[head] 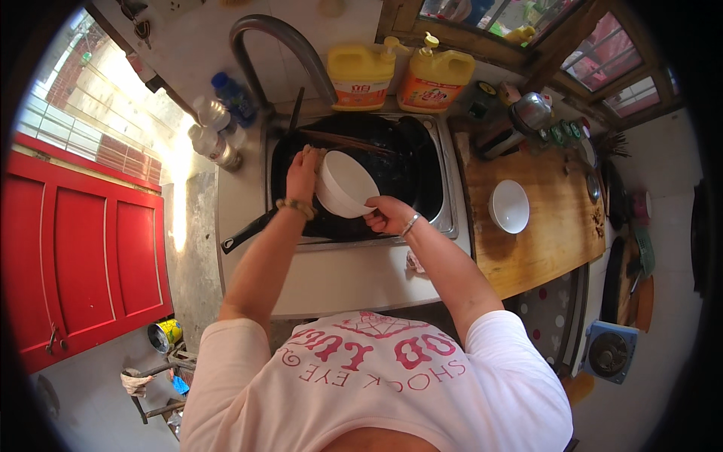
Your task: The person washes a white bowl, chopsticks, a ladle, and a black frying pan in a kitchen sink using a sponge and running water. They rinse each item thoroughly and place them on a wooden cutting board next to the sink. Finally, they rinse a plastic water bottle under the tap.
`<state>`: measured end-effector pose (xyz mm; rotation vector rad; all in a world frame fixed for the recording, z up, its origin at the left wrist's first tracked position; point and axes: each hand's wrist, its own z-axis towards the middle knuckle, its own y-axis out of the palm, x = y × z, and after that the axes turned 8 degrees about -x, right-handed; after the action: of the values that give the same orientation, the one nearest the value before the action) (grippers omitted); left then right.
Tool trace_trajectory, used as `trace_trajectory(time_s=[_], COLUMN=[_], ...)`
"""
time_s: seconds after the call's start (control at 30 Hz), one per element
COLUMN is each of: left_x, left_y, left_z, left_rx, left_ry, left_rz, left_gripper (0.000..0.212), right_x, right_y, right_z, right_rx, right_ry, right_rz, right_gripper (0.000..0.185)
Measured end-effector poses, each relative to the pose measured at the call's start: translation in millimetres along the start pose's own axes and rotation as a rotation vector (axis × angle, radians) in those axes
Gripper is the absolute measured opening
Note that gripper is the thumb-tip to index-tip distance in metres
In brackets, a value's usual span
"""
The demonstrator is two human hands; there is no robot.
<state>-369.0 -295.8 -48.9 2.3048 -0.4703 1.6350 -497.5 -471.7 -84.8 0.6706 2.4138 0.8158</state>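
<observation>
Over a metal sink (449, 198) I hold a white bowl (351, 183), tilted on its side. My right hand (388, 213) grips its rim at the lower right, thumb on the inside. Against the bowl's outer left side my left hand (303, 175) presses a brownish cloth or scouring pad (314, 151); its exact kind is unclear. Beneath the bowl a large black wok (395, 169) fills the basin, its black handle (248, 230) reaching over the front left edge. Chopsticks (344, 139) lie across the back of the wok. A second white bowl (509, 207) stands on the wooden board at the right.
A curved faucet (277, 25) rises behind the sink, with two yellow detergent jugs (361, 79) beside it. Plastic bottles (214, 148) stand at the left. The wooden board (536, 248) bears jars and a metal flask (528, 113). A crumpled cloth (415, 262) lies on the front counter.
</observation>
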Motion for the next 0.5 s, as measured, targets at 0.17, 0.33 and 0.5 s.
trace_trajectory(time_s=[0.17,0.33,0.5], left_x=[11.9,13.5,-32.2], left_y=[-3.1,13.9,36.0], left_z=[20.9,25.8,30.7], left_rx=[-0.263,-0.23,-0.291], left_ry=[-0.364,-0.409,-0.435], left_rz=[-0.526,-0.548,-0.774], left_gripper=[0.034,0.033,0.027], right_x=[1.6,12.0,12.8], right_y=[-16.2,-7.1,-5.1], right_z=[0.8,2.7,8.3], right_rx=[-0.338,-0.498,-0.595], right_ry=[0.009,-0.076,-0.212], right_rz=[0.093,0.25,0.3], right_gripper=[0.016,0.023,0.023])
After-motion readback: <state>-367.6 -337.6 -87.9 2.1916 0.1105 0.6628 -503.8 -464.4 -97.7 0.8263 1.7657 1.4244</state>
